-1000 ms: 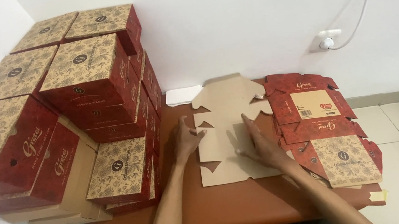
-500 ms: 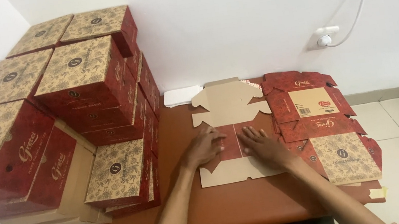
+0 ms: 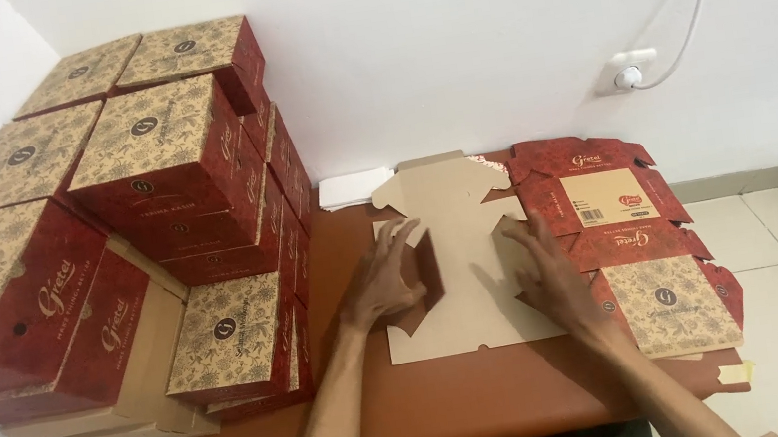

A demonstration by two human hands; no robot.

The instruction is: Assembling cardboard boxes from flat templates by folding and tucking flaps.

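The left hand (image 3: pixel 384 284) is laid with fingers spread on the left edge of a flat, unfolded brown cardboard box blank (image 3: pixel 459 254); a side flap of the blank, showing its red printed face, is pressed down under the fingers. Nothing is gripped: the hand is open and flat. The right hand (image 3: pixel 557 276) is likewise opened out, palm down, on the right edge of the same blank, with its fingers pointing away from the body and nothing enclosed.

The blank is spread plain side up at the middle of a reddish-brown table top (image 3: pixel 454 405), between the two forearms. Just beside the right hand, touching the blank's right edge, a pile of flat red-and-tan printed box blanks (image 3: pixel 627 237) is seen; how many sheets are in it cannot be told. Behind the blank, near the wall, one small flat white sheet or pad (image 3: pixel 345 189) is visible.

To the left of the left hand, a stack of assembled red cardboard boxes with tan floral-patterned lids (image 3: pixel 166 163) is piled on the table's left end and beyond it. About eight lids can be counted, though lower boxes are partly hidden. On the white wall, one white socket with a cable (image 3: pixel 631 74) is fitted.
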